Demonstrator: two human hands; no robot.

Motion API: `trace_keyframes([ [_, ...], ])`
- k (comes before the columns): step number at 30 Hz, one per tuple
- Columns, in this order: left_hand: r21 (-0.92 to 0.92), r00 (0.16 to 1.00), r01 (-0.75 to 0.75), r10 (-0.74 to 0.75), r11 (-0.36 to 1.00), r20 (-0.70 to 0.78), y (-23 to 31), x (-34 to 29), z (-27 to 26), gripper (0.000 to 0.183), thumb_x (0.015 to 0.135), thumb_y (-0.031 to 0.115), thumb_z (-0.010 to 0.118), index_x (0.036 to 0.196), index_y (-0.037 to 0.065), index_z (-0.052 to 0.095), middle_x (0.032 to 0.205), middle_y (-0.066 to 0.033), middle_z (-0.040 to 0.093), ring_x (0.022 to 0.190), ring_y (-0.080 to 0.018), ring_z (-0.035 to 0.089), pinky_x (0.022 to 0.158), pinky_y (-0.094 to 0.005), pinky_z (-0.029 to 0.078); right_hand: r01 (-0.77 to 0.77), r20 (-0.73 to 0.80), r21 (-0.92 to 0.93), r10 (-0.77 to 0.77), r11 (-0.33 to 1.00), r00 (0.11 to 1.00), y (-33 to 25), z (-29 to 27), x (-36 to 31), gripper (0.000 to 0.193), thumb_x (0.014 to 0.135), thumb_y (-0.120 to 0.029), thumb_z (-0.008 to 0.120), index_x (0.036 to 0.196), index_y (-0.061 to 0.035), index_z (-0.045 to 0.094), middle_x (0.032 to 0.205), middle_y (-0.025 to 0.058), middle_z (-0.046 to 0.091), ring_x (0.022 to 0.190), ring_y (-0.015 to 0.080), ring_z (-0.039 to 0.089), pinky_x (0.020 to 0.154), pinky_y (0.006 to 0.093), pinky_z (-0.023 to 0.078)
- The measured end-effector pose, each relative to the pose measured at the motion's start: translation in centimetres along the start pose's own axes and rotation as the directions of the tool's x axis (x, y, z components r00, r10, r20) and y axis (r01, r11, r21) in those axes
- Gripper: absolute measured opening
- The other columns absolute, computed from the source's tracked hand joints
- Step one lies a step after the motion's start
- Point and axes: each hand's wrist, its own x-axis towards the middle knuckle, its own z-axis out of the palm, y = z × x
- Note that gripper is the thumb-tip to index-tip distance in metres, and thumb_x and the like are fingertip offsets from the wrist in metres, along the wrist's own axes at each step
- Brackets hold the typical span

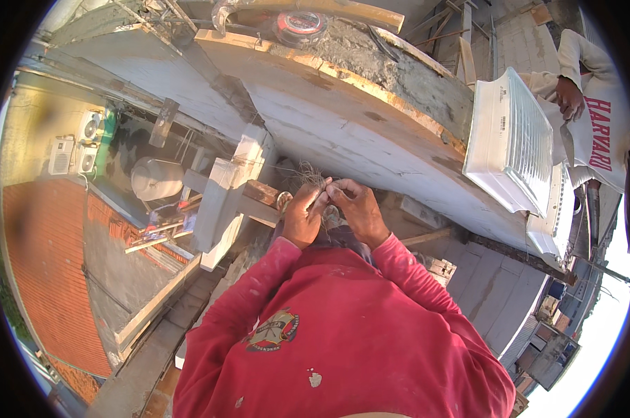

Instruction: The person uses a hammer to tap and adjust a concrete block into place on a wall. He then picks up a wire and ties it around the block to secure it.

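Note:
A loose tangle of thin wire [306, 177] sits at the fingertips of both my hands, in front of my chest. My left hand [305, 214] is closed, its fingers pinching the wire from the left. Close against it, my right hand [360, 210] pinches at the same spot with thumb and forefinger. Wire strands stick up above the knuckles and stretch off to the left. Exactly which strand each hand grips is too fine to make out. Below the hands is the front of my red, stained top [357, 313].
Ahead runs a wall with a timber-edged, rough concrete top [412, 73], bearing a red round case [301, 28] and a hammer [336, 7]. A white ribbed panel [510, 143] stands at right, near a co-worker's hand [570, 97]. Lower left lie a pale post [221, 198] and tiled roof [50, 258].

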Motion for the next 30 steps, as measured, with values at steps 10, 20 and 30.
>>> trace_keyframes([
  [10,0.176,0.998,-0.013,0.024,0.984,-0.064,-4.9,-2.0,0.5,0.022,0.103,0.011,0.051,0.119,-0.001,0.061,0.104,-0.0192,0.068,0.098,-0.0299,0.067,0.085,-0.0372,0.052,0.169,-0.060,-0.232,-0.187,0.958,0.980,-0.8,1.9,-0.8,0.035,0.107,-0.028,0.048,0.099,0.0021,0.064,0.084,0.0080,0.062,0.086,0.0141,0.057,0.082,0.0305,0.048],
  [20,0.180,0.967,0.132,-0.087,0.975,-0.240,-10.7,-3.1,1.0,0.021,0.104,0.015,0.049,0.117,0.001,0.059,0.101,-0.0184,0.070,0.091,-0.0353,0.070,0.080,-0.0436,0.053,0.315,-0.170,-0.336,-0.386,0.888,0.907,-11.1,0.0,-10.3,0.034,0.108,-0.022,0.044,0.099,0.0026,0.066,0.077,0.0120,0.061,0.064,0.0162,0.053,0.063,0.0324,0.045],
  [30,0.459,0.993,-0.115,0.120,0.881,0.018,-7.8,-5.8,3.0,0.030,0.103,0.023,0.052,0.126,0.004,0.054,0.108,-0.0195,0.071,0.094,-0.0394,0.070,0.078,-0.0460,0.054,0.403,-0.050,-0.366,-0.450,0.839,0.892,-10.9,0.8,-8.2,0.036,0.107,-0.027,0.049,0.097,0.0024,0.067,0.060,0.0008,0.044,0.058,0.0085,0.038,0.054,0.0287,0.033],
])
